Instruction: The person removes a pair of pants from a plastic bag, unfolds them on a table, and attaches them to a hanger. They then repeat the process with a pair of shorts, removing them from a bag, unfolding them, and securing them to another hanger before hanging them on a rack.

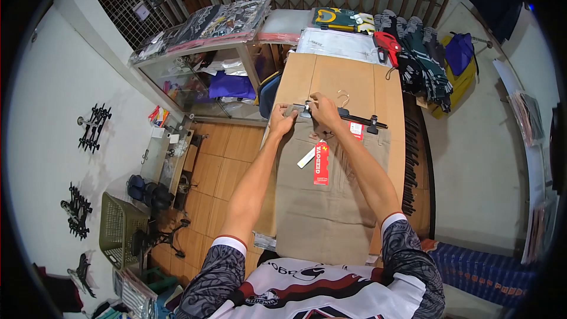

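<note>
Left hand [283,120] holds trousers [325,215], right hand [325,112] apparently pinches the hanger [360,118].

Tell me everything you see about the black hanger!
The hanger has a black, plastic-looking bar, two clips and a thin, metal-looking hook pointing away from the person. It lies slightly aslant along the far edge of the brown garment. The right hand grasps it near one clip, hiding part of the bar.

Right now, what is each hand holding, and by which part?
The left hand pinches the khaki garment by the left corner of its top edge; the right hand grips the black hanger at its left clip.
</note>
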